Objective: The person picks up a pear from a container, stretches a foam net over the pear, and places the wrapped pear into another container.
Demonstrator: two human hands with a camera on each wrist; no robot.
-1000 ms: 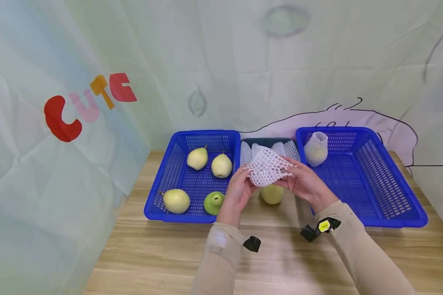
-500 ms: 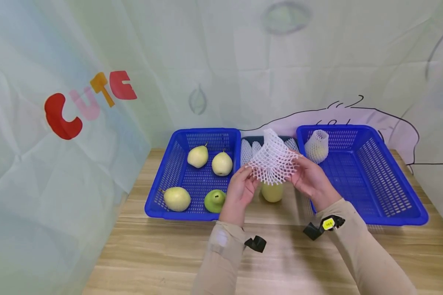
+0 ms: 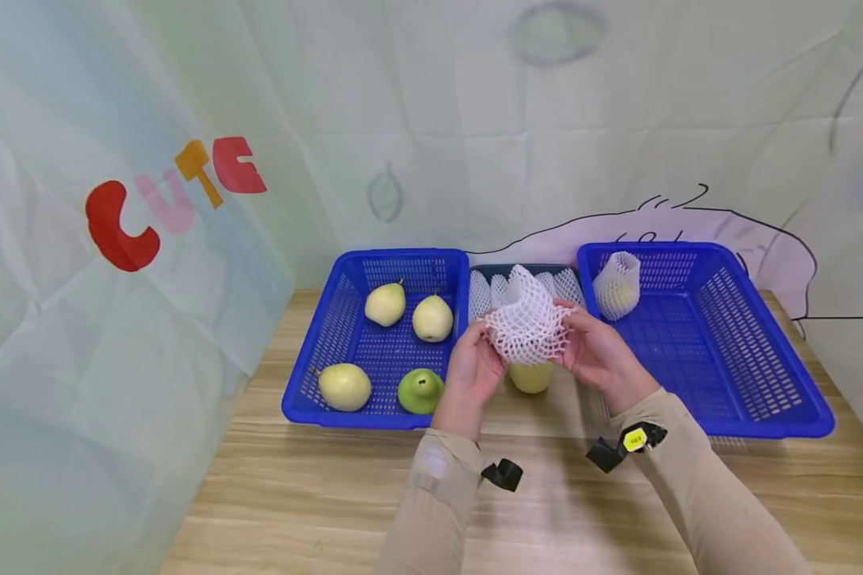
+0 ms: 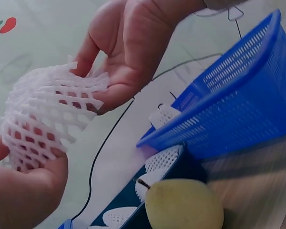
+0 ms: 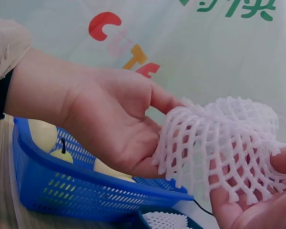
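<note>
A white foam fruit net is held up between both hands, over the table's middle, its strands spread around an opening. My left hand grips its left edge, thumb on top. On the opposite side, my right hand holds the edge, with fingers reaching inside the mesh in the right wrist view. Just below the net, a pale yellow-green pear stands on the table, its upper part hidden in the head view. The left wrist view shows that pear whole at the top, with its stem, apart from the net.
The left blue basket holds several bare pears, one of them greener. In the right blue basket a pear in a foam net stands at the back left. Between them, a dark tray holds more foam nets.
The net rose and spread tall, then dropped lower and bunched rounder. My hands moved apart, then closer together around its rim. The pears and baskets stay in place.
</note>
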